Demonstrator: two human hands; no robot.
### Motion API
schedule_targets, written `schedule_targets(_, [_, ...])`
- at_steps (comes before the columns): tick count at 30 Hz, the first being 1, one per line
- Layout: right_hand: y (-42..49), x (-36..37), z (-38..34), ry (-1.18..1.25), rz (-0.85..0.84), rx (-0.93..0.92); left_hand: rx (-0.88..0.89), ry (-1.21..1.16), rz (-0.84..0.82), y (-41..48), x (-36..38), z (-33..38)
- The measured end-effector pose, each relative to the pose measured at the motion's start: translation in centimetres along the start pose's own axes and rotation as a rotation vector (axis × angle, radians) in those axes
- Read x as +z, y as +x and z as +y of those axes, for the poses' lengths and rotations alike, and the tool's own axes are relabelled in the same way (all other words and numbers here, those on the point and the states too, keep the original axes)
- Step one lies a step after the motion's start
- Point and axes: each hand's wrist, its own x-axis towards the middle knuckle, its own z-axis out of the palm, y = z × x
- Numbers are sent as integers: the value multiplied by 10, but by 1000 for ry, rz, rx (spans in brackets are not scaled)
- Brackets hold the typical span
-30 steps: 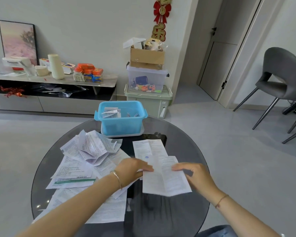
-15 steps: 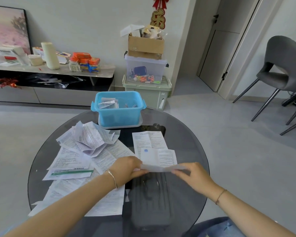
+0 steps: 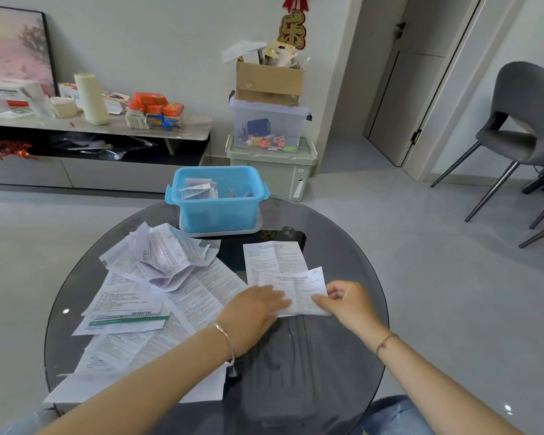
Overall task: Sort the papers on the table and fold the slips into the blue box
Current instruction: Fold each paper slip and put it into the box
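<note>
Round dark glass table [image 3: 343, 246], seen from above at the near edge. Blue box [image 3: 220, 211]: open-topped, at the far centre of the table, standing on a clear tray [image 3: 256, 226]; folded slips [image 3: 197, 189] lie in its left half, and some small dark items in the right half are too small to identify. Loose papers [image 3: 132, 312]: a spread of printed sheets covering the left side of the table, overlapping, with a crumpled sheet [image 3: 167, 255] heaped on their far end. Flat sheet [image 3: 275, 255]: printed, lying right of centre, near side of the box, apart from the spread. Small leaflet [image 3: 299, 293]: printed, overlapping the near end of the flat sheet, held between both hands. Left hand [image 3: 258, 309]: palm down, fingers extended and resting on the leaflet's left edge, nothing grasped. Right hand [image 3: 346, 301]: fingers curled, thumb and forefinger pinching the leaflet's right edge. Beyond the table: green bin [image 3: 277, 171] on the floor, clear bin [image 3: 267, 120] stacked on it, cardboard box [image 3: 269, 80] on top; low sideboard [image 3: 107, 127] along the far left wall; grey chair [image 3: 522, 120] at far right.
</note>
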Motion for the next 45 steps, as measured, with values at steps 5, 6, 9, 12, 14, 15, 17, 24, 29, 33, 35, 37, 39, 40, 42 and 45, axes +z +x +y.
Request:
schedule_targets(5, [2, 1, 1, -5, 14, 14, 4, 53, -169, -13, 9, 6])
schedule_targets(6, [3, 2, 1, -10, 18, 13, 1, 54, -174, -14, 10, 5])
schedule_targets(9, [3, 3, 1, -23, 26, 23, 0, 65, -195, -15, 11, 6])
schedule_targets(12, [3, 3, 0, -17, 17, 35, -8, 63, -207, -14, 10, 8])
schedule_targets(14, [3, 2, -1, -27, 12, 43, -5, 51, -216, -15, 9, 8])
schedule_targets(15, [3, 2, -2, -38, 11, 48, -3, 43, -216, -15, 8, 9])
schedule_targets(17, [2, 2, -2, -57, 10, 52, -1, 23, -214, -15, 8, 9])
schedule_targets(24, [0, 0, -6, -107, 7, 60, -2, 23, -220, -14, 8, 8])
schedule_targets(29, [0, 0, -5, -107, 5, 55, -7, 43, -225, -13, 10, 7])
schedule_targets(33, [0, 0, -4, -105, 8, 51, -14, 50, -224, -13, 11, 8])
schedule_targets(35, [1, 1, -4, -98, 5, 54, -17, 49, -218, -14, 11, 8])
schedule_targets(37, [1, 1, -5, -106, 5, 59, -18, 64, -223, -14, 11, 8])
schedule_targets(39, [-1, 2, -5, -108, 24, 53, -17, 81, -228, -13, 10, 9])
schedule_targets(40, [-3, 2, -6, -113, 47, 40, -18, 86, -231, -13, 9, 10])
schedule_targets(42, [-10, 2, -7, -193, 108, -58, -19, 88, -235, -13, 8, 11])
schedule_targets(45, [-21, -1, -4, -460, 146, -402, -14, 96, -238, -13, 7, 11])
